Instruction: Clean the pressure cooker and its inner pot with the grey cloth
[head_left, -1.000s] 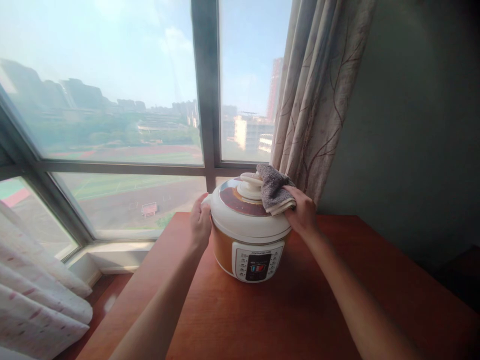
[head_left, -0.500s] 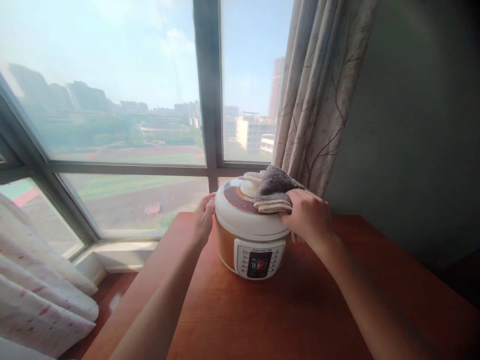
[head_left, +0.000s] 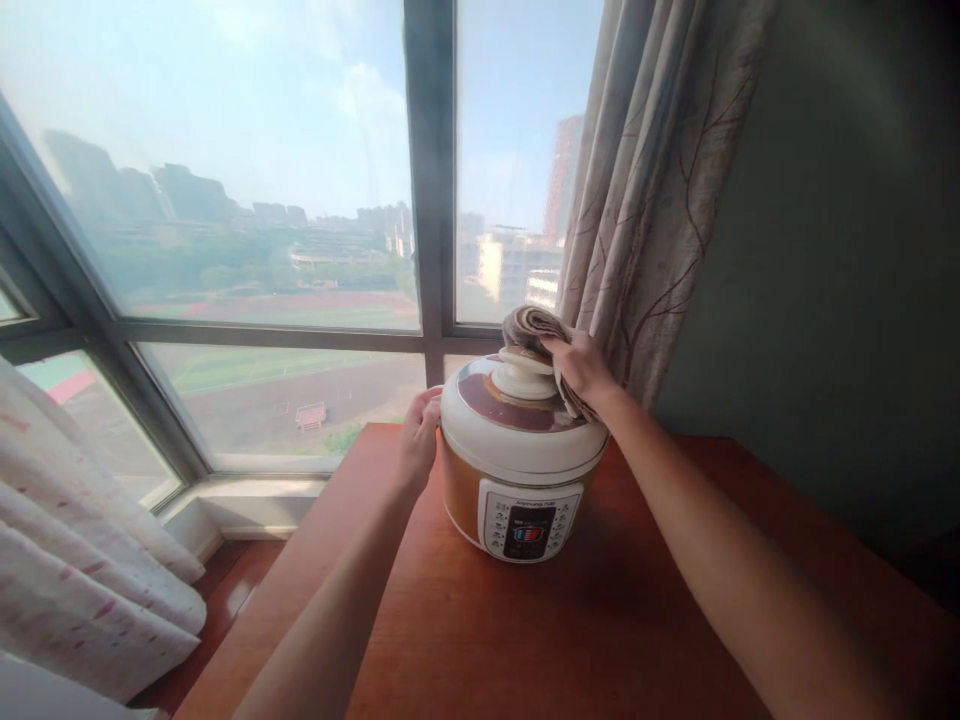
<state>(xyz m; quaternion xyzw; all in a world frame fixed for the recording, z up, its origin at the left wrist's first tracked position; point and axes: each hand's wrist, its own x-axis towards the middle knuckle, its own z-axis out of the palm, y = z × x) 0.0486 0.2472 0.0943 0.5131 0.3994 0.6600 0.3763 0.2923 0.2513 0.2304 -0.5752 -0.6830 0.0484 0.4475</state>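
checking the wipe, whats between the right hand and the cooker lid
A folded grey cloth lies between the right hand and the lid, bunched by the knob; the head view shows it.

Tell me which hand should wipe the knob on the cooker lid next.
Right, most likely. The right hand holds the cloth bunched at the back of the lid, against the knob. The left hand has no cloth and rests against the cooker at its left side.
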